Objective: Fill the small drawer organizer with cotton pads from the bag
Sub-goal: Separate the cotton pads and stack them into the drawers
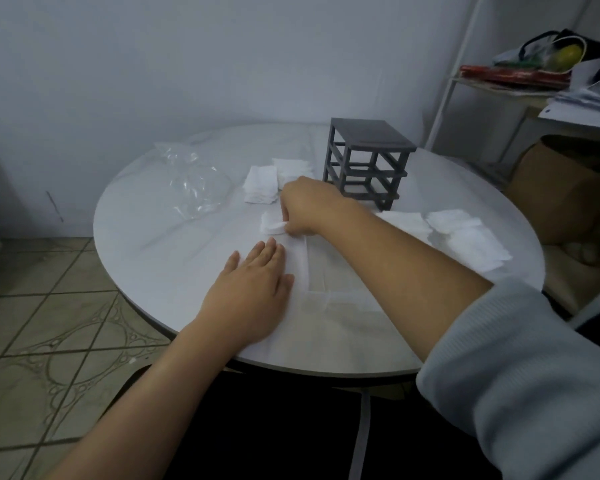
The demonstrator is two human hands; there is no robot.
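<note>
The dark grey drawer organizer frame (368, 161) stands on the round white table (153, 244) with its slots empty. My right hand (305, 211) reaches across and pinches a small bunch of white cotton pads (270, 225) lying on the table. My left hand (253, 289) lies flat with straight fingers beside a pale translucent drawer (326, 299) near the table's front. Two stacks of cotton pads (262, 185) sit left of the frame. More pads (465, 237) lie to the right. The crumpled clear plastic bag (194, 181) rests at the far left.
A white shelf rack (520, 88) with papers, a red packet and a bag stands at the right against the wall. A brown cardboard box (565, 188) sits on the floor under it. Tiled floor (49, 306) shows left of the table.
</note>
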